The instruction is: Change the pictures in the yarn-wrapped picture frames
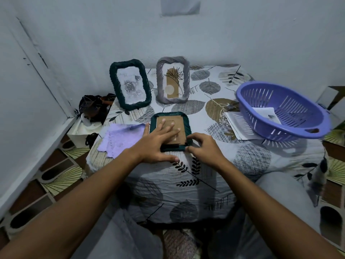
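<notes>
Green yarn-wrapped frame (169, 132) face down on the bench (214, 165), backing board (170, 130) up, long axis running away from the body toward the two standing frames. Left hand (158, 142) laid flat across the backing board, fingers spread and straight, thumb out past the frame's left edge toward the lilac cloth (121, 139), so a pressing grip and nothing pinched. Right hand (202, 148) at the frame's near right corner, fingers curled and tips together on something small at the dark bottom rail (173, 146) (probably a retaining tab or clip, too small to tell for sure). Judged from this: backing either being freed or locked along the near short edge, with the board's slide or lift direction lying along the long axis, away from that right-hand pinch. Right hand the nearer one to the edge that matters; left hand merely steadying.

Behind the flat frame, dark green standing frame (130, 84) with a rose drawing, and just right of it the grey standing frame (173, 79) with a leaf print, both upright. Well to the right of the flat frame, purple basket (280, 111) tilted, paper sheets (237, 126) inside and beneath it.
</notes>
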### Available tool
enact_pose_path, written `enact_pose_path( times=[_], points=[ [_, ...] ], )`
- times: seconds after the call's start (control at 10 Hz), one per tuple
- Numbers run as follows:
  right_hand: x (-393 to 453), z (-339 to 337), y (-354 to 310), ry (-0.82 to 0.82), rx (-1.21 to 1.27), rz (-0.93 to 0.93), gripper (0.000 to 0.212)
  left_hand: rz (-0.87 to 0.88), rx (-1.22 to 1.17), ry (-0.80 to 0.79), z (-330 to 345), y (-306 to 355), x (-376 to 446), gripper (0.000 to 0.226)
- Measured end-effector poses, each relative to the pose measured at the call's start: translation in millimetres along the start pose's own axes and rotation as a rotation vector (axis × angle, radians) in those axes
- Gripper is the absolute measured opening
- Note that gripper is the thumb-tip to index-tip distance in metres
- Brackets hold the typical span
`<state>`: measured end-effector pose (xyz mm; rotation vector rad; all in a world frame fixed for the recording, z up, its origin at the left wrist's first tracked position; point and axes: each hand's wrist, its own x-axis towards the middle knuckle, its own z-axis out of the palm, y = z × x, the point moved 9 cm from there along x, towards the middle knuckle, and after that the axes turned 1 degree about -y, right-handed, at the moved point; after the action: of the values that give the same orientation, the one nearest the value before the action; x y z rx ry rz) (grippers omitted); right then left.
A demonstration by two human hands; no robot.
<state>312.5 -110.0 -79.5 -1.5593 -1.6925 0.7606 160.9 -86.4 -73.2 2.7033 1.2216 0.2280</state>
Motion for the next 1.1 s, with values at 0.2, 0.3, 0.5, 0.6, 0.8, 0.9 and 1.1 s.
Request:
enact_pose_path(
  times=[0.2, 0.3, 0.5, 0.6, 0.8, 0.9, 1.1],
  points=[
    [13, -6, -18, -0.025, -0.057, -0.014, 0.035, -0.281, -0.136, 0.331, -21, -27, -39, 0.087],
    [27, 5, -17, -0.095, -0.138, 0.009, 0.043, -0.435, -0.152, 0.421, -21, -37, -57, 0.058],
    [39, 18, -11, -0.186, -0.367, 0.037, 0.051, -0.508, -0.186, 0.451, -16, -38, -67, 0.052],
    [38, 19, -9, -0.183, -0.402, 0.030, 0.051, -0.503, -0.196, 0.471, -15, -39, -65, 0.046],
    [36, 21, -8, -0.180, -0.428, 0.016, 0.051, -0.526, -0.247, 0.512, -12, -41, -66, 0.039],
    [36, 21, -8, -0.180, -0.432, 0.016, 0.051, -0.531, -0.256, 0.509, -14, -40, -65, 0.041],
    [35, 21, -9, -0.190, -0.430, 0.023, 0.052, -0.508, -0.249, 0.494, -14, -41, -63, 0.042]
  ],
)
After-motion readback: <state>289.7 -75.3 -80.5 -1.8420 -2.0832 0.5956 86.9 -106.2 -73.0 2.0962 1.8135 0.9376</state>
